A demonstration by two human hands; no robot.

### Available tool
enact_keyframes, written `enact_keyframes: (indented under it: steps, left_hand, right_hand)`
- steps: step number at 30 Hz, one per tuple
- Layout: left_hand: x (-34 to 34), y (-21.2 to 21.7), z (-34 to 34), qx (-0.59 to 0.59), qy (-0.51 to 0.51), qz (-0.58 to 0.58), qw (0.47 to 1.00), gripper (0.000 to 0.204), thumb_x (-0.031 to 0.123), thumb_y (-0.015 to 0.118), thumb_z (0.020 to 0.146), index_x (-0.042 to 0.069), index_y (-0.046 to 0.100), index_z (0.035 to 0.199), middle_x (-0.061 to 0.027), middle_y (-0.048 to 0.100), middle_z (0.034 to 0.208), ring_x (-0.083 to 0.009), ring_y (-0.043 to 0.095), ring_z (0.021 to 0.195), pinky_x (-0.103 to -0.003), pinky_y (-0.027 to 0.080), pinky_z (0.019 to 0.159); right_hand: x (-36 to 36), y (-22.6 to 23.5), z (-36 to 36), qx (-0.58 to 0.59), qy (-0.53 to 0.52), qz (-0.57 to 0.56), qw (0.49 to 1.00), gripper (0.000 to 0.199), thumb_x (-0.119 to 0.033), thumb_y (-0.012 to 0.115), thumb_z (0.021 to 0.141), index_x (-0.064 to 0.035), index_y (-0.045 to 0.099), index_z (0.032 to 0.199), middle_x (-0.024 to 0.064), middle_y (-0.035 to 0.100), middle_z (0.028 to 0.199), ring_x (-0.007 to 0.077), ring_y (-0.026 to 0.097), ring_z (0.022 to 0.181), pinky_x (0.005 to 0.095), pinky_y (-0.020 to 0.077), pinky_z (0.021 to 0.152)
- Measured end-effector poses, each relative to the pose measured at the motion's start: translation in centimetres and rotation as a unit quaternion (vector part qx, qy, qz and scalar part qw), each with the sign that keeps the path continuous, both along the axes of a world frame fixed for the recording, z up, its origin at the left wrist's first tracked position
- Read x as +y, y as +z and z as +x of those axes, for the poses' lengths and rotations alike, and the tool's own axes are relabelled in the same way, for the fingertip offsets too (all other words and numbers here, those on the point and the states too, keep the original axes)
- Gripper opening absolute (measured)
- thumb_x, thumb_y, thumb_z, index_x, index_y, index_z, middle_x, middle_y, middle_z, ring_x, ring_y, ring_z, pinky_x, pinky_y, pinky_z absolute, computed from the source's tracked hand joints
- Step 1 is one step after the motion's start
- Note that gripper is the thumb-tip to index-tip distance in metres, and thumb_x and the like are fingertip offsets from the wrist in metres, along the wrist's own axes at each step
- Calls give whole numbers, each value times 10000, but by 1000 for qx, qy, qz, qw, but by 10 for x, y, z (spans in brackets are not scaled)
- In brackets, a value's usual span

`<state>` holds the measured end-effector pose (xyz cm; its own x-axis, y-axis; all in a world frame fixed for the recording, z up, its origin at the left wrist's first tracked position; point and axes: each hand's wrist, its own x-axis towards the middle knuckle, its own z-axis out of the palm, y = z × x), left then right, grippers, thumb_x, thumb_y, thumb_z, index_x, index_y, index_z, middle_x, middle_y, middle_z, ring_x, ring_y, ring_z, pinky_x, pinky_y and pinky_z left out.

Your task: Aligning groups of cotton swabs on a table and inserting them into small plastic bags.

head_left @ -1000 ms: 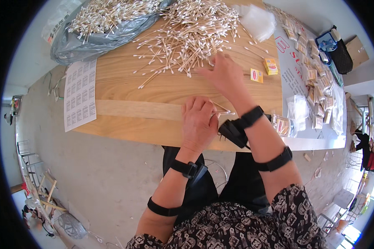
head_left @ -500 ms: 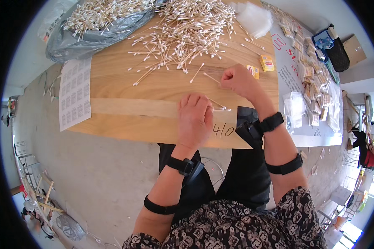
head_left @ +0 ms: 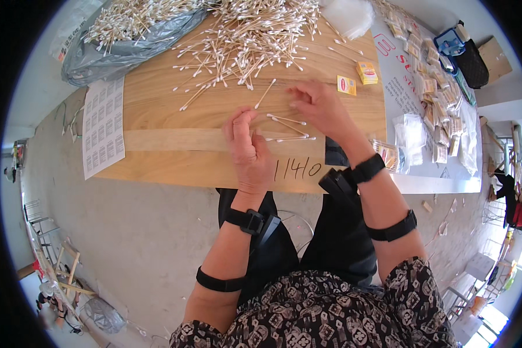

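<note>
Pale wood-grained desk (head_left: 162,116), seen from above. The left hand (head_left: 246,139) is half open, fingers loosely curled, thumb apart; no swab shows in it. The right hand (head_left: 320,107) is also partly open, thumb and index finger parted; its fingertips are blurred, but nothing appears to be gripped.

Between the hands lies a small group of thin wooden cotton swabs with white tips (head_left: 288,120), to the right of the left hand and to the lower left of the right. The left hand is nearer, its thumb just beside the closest tips. Long axes run mostly left to right: the lowest lies nearly level, the upper ones slope down toward the right and roughly converge there.

A lone white-tipped wooden swab (head_left: 265,94) lies apart, beyond the left fingertips and left of the right hand. It points away from the person, leaning right; its near tip is close to the left hand.

Farther back: a large tangled heap of white-tipped swabs (head_left: 255,40) and, left of it, a grey plastic bag (head_left: 130,60) holding more.
</note>
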<state>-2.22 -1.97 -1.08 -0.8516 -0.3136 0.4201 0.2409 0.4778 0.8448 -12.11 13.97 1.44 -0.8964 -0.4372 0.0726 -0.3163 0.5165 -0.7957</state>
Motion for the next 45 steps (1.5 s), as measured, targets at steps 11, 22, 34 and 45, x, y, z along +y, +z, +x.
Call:
enact_keyframes:
  steps: [11, 22, 34, 45]
  left_hand:
    - [-2, 2, 2, -34, 9, -16, 999, 418, -113, 458, 811, 15, 535, 1201, -129, 520, 1293, -257, 518, 1163, -350, 444, 980]
    - [4, 0, -8, 11, -10, -137, 990, 445, -94, 515, 756, -1, 561, 1189, -172, 539, 1230, -364, 464, 1192, -459, 374, 1023]
    - [8, -2, -9, 0, -20, -160, 987, 216, -53, 548, 727, 47, 636, 896, -91, 593, 971, -329, 527, 1027, -449, 389, 895]
    - [5, 10, -4, -36, -79, -171, 982, 178, 70, 675, 665, 79, 656, 841, -62, 592, 888, -299, 534, 960, -427, 386, 870]
  right_hand:
    - [-6, 3, -5, 99, 33, 93, 990, 92, -103, 633, 776, -22, 615, 815, 150, 579, 893, 348, 584, 902, 441, 481, 768]
    - [12, -4, 29, 32, -25, -9, 999, 139, -104, 717, 738, -28, 628, 814, 120, 577, 896, 305, 615, 813, 391, 493, 723]
    - [16, -9, 35, 14, -18, -21, 1000, 142, -99, 744, 717, -39, 636, 786, 101, 560, 846, 298, 592, 861, 399, 477, 752]
    - [20, -4, 18, -44, -37, -29, 998, 142, -128, 724, 745, -22, 657, 810, 117, 591, 842, 283, 625, 748, 391, 497, 670]
